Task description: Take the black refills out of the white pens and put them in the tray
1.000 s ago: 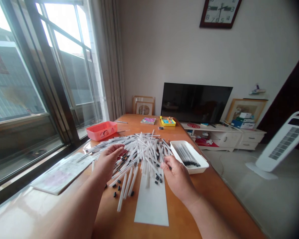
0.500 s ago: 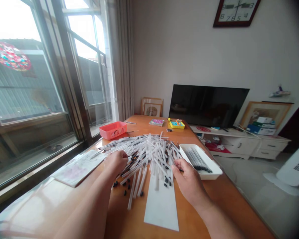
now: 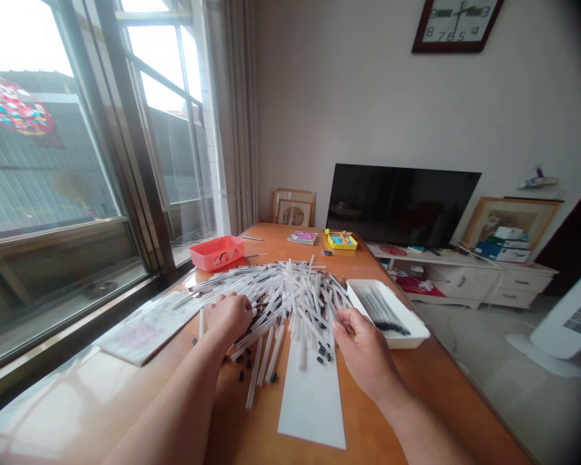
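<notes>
Lying by left hand [image 3: 228, 318] fingers are tubes [image 3: 301, 292], and beside right hand [image 3: 363, 342] fingers, a tray [image 3: 399, 305]; their grip I cannot tell

In from the bottom of the view come two bare arms, the left forearm [image 3: 174, 397] angling inward, the right forearm [image 3: 409, 413] mirroring it! The left hand [image 3: 228, 315] is back-up, fingers bent, fingertips hard to make out. Well apart, the right hand [image 3: 361, 336] curls its fingers inward, thumb and forefinger close together, wrist nearly straight!
</notes>
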`<state>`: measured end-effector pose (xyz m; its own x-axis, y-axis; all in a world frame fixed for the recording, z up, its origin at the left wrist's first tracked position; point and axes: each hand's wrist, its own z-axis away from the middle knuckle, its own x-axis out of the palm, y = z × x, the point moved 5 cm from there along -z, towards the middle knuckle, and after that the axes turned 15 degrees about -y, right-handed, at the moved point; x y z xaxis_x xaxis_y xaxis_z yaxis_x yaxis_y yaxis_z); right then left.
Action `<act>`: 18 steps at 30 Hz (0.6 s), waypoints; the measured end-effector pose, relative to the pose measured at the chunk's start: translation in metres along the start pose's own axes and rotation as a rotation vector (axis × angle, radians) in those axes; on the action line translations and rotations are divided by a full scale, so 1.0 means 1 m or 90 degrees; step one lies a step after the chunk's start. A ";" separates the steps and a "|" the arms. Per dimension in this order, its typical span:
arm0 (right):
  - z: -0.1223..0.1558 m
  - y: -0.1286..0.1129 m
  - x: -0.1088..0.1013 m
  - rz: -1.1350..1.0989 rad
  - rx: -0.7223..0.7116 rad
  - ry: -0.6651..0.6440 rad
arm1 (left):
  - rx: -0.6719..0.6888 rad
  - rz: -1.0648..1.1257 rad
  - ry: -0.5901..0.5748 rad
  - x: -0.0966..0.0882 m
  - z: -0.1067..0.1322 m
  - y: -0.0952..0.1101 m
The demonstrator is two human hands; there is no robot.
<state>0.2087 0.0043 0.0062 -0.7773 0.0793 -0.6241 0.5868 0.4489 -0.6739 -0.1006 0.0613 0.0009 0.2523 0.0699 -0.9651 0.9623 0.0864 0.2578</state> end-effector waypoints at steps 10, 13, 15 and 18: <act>-0.001 -0.006 -0.010 -0.154 0.029 0.032 | 0.187 0.611 -0.078 0.001 0.002 0.034; -0.002 -0.005 -0.006 -0.259 0.049 0.023 | 0.205 0.809 -0.139 0.003 0.012 0.047; -0.002 -0.005 -0.003 -0.334 0.045 0.020 | 0.201 0.909 -0.167 0.003 0.018 0.054; -0.001 -0.008 0.002 -0.462 0.051 0.004 | 0.190 1.026 -0.240 0.007 0.024 0.064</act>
<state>0.2026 0.0019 0.0110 -0.9779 -0.2088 -0.0072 -0.0620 0.3233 -0.9442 -0.0344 0.0433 0.0092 0.8966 -0.3363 0.2882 -0.3104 -0.0131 0.9505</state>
